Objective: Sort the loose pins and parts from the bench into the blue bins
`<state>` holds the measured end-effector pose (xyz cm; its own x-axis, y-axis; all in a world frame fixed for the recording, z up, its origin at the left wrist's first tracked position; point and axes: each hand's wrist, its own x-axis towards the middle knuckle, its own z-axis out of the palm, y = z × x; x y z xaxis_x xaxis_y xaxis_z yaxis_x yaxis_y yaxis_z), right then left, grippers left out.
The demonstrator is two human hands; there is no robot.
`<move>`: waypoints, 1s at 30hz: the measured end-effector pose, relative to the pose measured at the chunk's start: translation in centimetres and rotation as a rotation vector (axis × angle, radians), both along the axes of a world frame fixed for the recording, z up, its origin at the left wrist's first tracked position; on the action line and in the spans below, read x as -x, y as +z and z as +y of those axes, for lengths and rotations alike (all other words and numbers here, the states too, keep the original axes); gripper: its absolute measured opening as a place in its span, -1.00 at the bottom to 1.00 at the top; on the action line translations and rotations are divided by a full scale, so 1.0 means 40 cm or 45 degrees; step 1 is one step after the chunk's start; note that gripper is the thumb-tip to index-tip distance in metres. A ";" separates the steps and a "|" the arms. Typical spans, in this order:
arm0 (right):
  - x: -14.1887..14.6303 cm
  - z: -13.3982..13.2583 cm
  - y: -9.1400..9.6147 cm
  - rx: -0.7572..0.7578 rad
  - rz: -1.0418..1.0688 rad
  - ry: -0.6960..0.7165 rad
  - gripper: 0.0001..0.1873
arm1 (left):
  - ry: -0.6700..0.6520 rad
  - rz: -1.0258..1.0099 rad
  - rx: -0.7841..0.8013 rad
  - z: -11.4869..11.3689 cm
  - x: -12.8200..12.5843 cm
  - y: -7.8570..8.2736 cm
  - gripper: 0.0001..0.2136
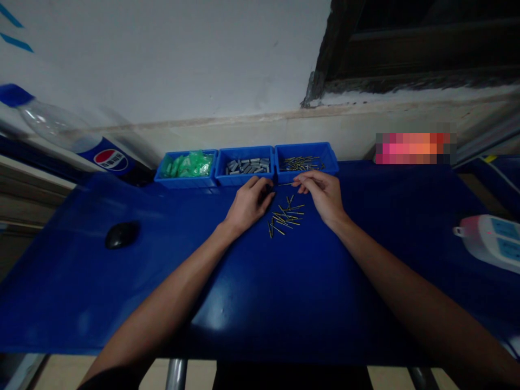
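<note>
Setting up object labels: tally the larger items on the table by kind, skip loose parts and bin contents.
Blue bins: 3
Bottle: 1
Mouse: 1
Power strip: 1
Total: 6

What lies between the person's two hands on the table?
A loose scatter of small metal pins, on the blue table between left hand and right hand; the head view shows it.
</note>
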<state>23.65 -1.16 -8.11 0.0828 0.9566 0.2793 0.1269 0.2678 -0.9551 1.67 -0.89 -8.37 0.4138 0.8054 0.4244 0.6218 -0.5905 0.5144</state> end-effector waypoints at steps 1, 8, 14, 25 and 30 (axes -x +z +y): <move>0.000 0.000 0.001 0.005 -0.002 0.007 -0.84 | 0.030 -0.010 -0.016 -0.001 0.000 -0.001 -0.83; 0.001 -0.002 0.006 0.022 -0.005 0.036 -0.83 | 0.079 0.034 -0.009 -0.002 0.000 -0.010 -0.89; 0.001 -0.001 0.006 0.026 0.002 0.044 -0.82 | 0.068 0.160 0.031 -0.004 -0.002 -0.003 -0.90; 0.007 -0.014 0.009 0.078 -0.040 0.329 -0.75 | -0.155 -0.142 -0.153 -0.017 0.010 0.001 -0.91; 0.006 -0.009 -0.002 0.079 -0.048 0.349 -0.75 | -0.142 -0.153 -0.125 -0.022 0.012 0.010 -0.91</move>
<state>23.41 -1.54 -8.18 -0.1908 0.9572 0.2175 0.0937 0.2383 -0.9667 1.21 -1.77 -7.98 0.4401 0.7096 0.5503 0.4871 -0.7035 0.5176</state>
